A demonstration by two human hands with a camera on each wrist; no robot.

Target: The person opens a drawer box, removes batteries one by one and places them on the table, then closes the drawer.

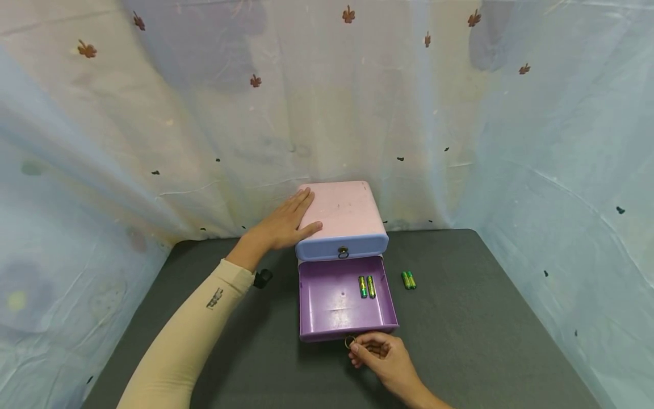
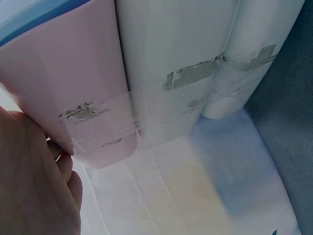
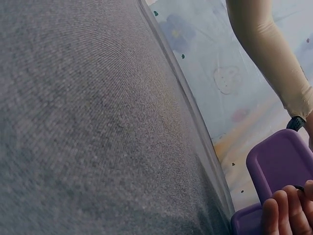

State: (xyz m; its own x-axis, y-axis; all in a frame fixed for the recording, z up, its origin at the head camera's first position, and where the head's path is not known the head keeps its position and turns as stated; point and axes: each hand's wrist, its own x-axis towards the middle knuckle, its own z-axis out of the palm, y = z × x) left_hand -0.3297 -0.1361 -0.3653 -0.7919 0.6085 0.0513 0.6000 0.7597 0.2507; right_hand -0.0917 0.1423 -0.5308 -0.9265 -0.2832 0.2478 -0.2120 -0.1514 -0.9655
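Observation:
A small drawer cabinet (image 1: 344, 210) with a pink top stands at the back of the table. Flat on the left edge of that top rests my left hand (image 1: 283, 224), fingers and thumb extended. The purple lower drawer (image 1: 324, 301) is pulled out, and two green-and-gold batteries (image 1: 363, 287) lie inside it, side by side. At the drawer's front, my right hand (image 1: 383, 360) pinches its ring pull (image 1: 349, 341) between thumb and fingers. In the right wrist view, the curled fingers (image 3: 283, 210) partly cover the purple drawer front (image 3: 279, 161).
Two more batteries (image 1: 409, 280) lie together on the dark table (image 1: 460, 329), right of the drawer. Above the purple drawer, the blue drawer front (image 1: 317, 249) is closed. A patterned curtain (image 1: 327, 113) surrounds the table. Clear tape (image 2: 112, 134) crosses the cabinet's side.

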